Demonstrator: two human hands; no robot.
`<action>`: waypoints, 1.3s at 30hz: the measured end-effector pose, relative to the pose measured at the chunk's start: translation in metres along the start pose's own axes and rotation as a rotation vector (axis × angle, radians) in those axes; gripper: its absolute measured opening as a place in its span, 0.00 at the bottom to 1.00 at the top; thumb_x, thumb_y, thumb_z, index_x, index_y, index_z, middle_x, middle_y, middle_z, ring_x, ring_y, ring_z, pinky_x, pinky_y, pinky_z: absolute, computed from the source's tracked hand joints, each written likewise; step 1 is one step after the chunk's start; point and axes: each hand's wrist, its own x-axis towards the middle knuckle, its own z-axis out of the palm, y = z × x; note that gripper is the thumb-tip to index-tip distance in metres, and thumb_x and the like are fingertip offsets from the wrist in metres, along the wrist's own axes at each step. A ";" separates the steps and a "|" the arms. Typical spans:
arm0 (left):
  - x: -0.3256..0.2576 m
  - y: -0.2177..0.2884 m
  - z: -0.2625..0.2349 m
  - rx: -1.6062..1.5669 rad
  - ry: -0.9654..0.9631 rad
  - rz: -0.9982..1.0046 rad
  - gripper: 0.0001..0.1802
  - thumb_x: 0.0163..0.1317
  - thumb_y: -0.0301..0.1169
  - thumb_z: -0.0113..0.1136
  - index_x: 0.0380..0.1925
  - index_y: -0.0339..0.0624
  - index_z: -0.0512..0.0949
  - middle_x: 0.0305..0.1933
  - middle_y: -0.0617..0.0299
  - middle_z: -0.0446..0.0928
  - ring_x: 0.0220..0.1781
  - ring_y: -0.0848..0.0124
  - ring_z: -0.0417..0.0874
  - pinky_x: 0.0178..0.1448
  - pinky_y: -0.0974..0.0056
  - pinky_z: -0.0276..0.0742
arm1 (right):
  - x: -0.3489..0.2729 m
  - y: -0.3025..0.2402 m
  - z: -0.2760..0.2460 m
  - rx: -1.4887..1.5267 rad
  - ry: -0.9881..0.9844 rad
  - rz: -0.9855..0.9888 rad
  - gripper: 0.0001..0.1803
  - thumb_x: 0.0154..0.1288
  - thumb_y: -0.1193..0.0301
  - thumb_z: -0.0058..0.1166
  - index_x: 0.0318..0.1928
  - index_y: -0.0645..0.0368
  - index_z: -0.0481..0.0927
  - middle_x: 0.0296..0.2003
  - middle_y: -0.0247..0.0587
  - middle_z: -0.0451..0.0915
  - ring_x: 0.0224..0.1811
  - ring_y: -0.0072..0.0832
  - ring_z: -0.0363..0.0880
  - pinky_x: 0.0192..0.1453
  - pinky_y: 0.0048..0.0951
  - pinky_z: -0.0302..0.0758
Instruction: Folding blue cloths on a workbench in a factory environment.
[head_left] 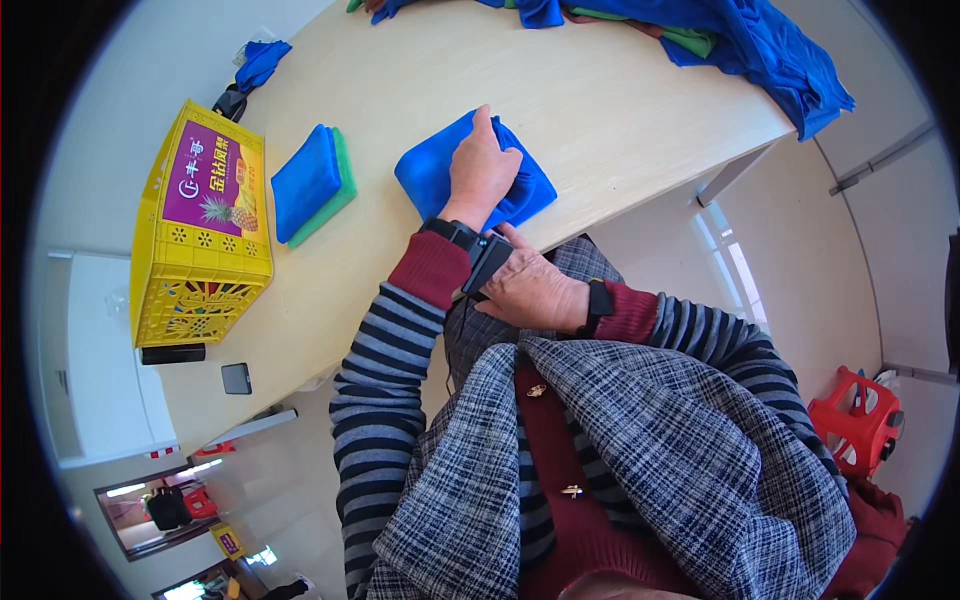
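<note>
On the table lies a folded blue cloth [427,170], with a raised, bunched fold near its right side. My left hand [483,172] rests over it, one finger stretched toward the far edge and the others curled against the bunched fabric. My right hand [535,287] is at the near table edge, just below the cloth, with its fingers apart and nothing visible in them. Its fingers pass partly behind my left wrist, which wears a black strapped device [487,262] and hides some of them. To the left, a folded blue cloth [307,182] lies on a green cloth [343,175].
A yellow plastic crate [203,290] stands at the table's left, with a black cylinder [173,354] and a phone-like dark slab [236,378] near it. Blue, green and brown cloths [745,45] are heaped along the far edge. A red stool [857,420] stands right on the floor.
</note>
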 end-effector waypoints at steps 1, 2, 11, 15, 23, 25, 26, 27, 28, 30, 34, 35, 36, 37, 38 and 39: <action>0.000 -0.003 -0.004 -0.195 -0.085 -0.084 0.36 0.59 0.30 0.63 0.67 0.32 0.66 0.35 0.46 0.82 0.35 0.56 0.86 0.42 0.60 0.83 | 0.002 0.000 -0.001 -0.020 -0.042 0.009 0.39 0.65 0.50 0.59 0.71 0.57 0.67 0.70 0.53 0.66 0.75 0.49 0.59 0.82 0.58 0.45; 0.000 -0.001 -0.012 -0.390 -0.173 -0.167 0.34 0.62 0.30 0.63 0.67 0.33 0.66 0.34 0.47 0.82 0.34 0.58 0.86 0.41 0.61 0.83 | 0.001 0.000 -0.001 -0.040 -0.084 0.021 0.40 0.65 0.50 0.60 0.71 0.58 0.67 0.70 0.52 0.66 0.76 0.48 0.59 0.82 0.57 0.45; -0.071 -0.080 -0.053 -0.115 0.063 0.185 0.20 0.74 0.33 0.53 0.62 0.36 0.74 0.58 0.45 0.78 0.58 0.50 0.80 0.62 0.53 0.76 | -0.001 0.001 -0.002 -0.086 0.149 0.003 0.45 0.61 0.51 0.63 0.72 0.64 0.65 0.71 0.50 0.65 0.77 0.48 0.57 0.82 0.54 0.45; -0.084 -0.091 -0.040 0.006 0.008 0.290 0.24 0.76 0.38 0.49 0.66 0.38 0.71 0.71 0.44 0.67 0.74 0.48 0.66 0.76 0.50 0.62 | -0.002 0.002 0.000 -0.148 0.114 -0.010 0.45 0.61 0.51 0.64 0.72 0.63 0.65 0.71 0.50 0.65 0.77 0.47 0.58 0.82 0.53 0.45; -0.090 -0.098 -0.033 0.093 -0.110 0.313 0.30 0.75 0.41 0.49 0.73 0.43 0.64 0.79 0.46 0.57 0.81 0.48 0.53 0.81 0.46 0.48 | 0.018 0.004 -0.087 0.723 -0.470 0.260 0.40 0.66 0.55 0.60 0.72 0.61 0.65 0.70 0.53 0.66 0.76 0.51 0.59 0.79 0.54 0.52; -0.089 -0.100 -0.031 0.148 -0.104 0.367 0.32 0.74 0.43 0.51 0.74 0.44 0.62 0.79 0.48 0.56 0.82 0.48 0.51 0.81 0.43 0.47 | 0.030 0.009 -0.079 0.644 -0.263 0.218 0.38 0.68 0.55 0.58 0.72 0.61 0.65 0.70 0.54 0.67 0.76 0.51 0.59 0.79 0.54 0.52; -0.090 -0.101 -0.030 0.147 -0.103 0.365 0.32 0.74 0.43 0.51 0.74 0.44 0.62 0.79 0.48 0.56 0.82 0.48 0.51 0.81 0.43 0.47 | 0.037 0.010 -0.070 0.562 -0.055 0.173 0.37 0.69 0.55 0.56 0.72 0.60 0.66 0.70 0.54 0.67 0.76 0.51 0.58 0.79 0.53 0.53; -0.090 -0.105 -0.027 0.187 -0.124 0.348 0.34 0.73 0.44 0.52 0.75 0.44 0.62 0.80 0.49 0.56 0.82 0.49 0.51 0.81 0.42 0.46 | 0.045 0.013 -0.061 0.476 0.152 0.128 0.35 0.71 0.54 0.53 0.72 0.60 0.66 0.69 0.55 0.67 0.76 0.51 0.58 0.78 0.53 0.54; -0.090 -0.109 -0.024 0.228 -0.144 0.330 0.35 0.72 0.45 0.54 0.75 0.45 0.61 0.80 0.49 0.55 0.82 0.49 0.51 0.81 0.41 0.46 | 0.053 0.017 -0.050 0.475 0.149 0.129 0.35 0.71 0.54 0.53 0.72 0.60 0.66 0.69 0.55 0.67 0.76 0.51 0.58 0.78 0.53 0.54; -0.089 -0.108 -0.024 0.268 -0.169 0.317 0.37 0.71 0.46 0.55 0.75 0.46 0.60 0.81 0.50 0.54 0.83 0.49 0.50 0.81 0.40 0.46 | 0.070 0.025 -0.024 0.149 0.290 0.200 0.35 0.74 0.51 0.48 0.72 0.60 0.66 0.71 0.54 0.66 0.77 0.49 0.57 0.79 0.52 0.53; -0.093 -0.092 -0.034 0.204 -0.167 0.230 0.40 0.69 0.50 0.56 0.76 0.46 0.59 0.81 0.51 0.53 0.83 0.50 0.50 0.81 0.40 0.46 | 0.076 0.052 0.001 -0.062 0.396 0.255 0.35 0.76 0.48 0.41 0.72 0.59 0.67 0.73 0.52 0.65 0.78 0.48 0.56 0.80 0.52 0.50; -0.095 -0.092 -0.036 0.202 -0.180 0.237 0.40 0.70 0.51 0.55 0.76 0.46 0.59 0.82 0.51 0.52 0.83 0.50 0.49 0.81 0.40 0.45 | 0.074 0.057 0.004 -0.085 0.416 0.264 0.35 0.77 0.47 0.38 0.72 0.59 0.67 0.73 0.52 0.64 0.79 0.48 0.55 0.80 0.52 0.49; -0.095 -0.092 -0.039 0.199 -0.194 0.244 0.40 0.70 0.51 0.54 0.76 0.46 0.58 0.82 0.51 0.51 0.83 0.51 0.48 0.81 0.41 0.44 | 0.071 0.061 0.006 -0.080 0.408 0.256 0.35 0.77 0.47 0.38 0.72 0.59 0.67 0.73 0.52 0.64 0.79 0.48 0.55 0.80 0.52 0.49; -0.095 -0.094 -0.041 0.196 -0.206 0.252 0.40 0.71 0.52 0.53 0.76 0.46 0.58 0.82 0.50 0.51 0.84 0.51 0.47 0.81 0.41 0.44 | 0.068 0.064 0.003 -0.115 0.384 0.279 0.35 0.77 0.47 0.39 0.73 0.58 0.66 0.74 0.51 0.64 0.79 0.48 0.55 0.81 0.52 0.48; -0.094 -0.096 -0.044 0.196 -0.206 0.241 0.40 0.71 0.52 0.53 0.76 0.46 0.58 0.82 0.50 0.51 0.84 0.51 0.47 0.81 0.41 0.44 | 0.066 0.067 0.000 -0.149 0.360 0.302 0.35 0.77 0.48 0.40 0.73 0.57 0.66 0.74 0.50 0.63 0.79 0.48 0.54 0.81 0.51 0.48; -0.095 -0.097 -0.045 0.198 -0.207 0.234 0.40 0.71 0.53 0.52 0.77 0.47 0.58 0.82 0.50 0.51 0.84 0.51 0.48 0.81 0.41 0.44 | 0.063 0.068 -0.002 -0.184 0.333 0.324 0.34 0.77 0.48 0.40 0.74 0.56 0.65 0.75 0.49 0.62 0.79 0.48 0.54 0.81 0.51 0.47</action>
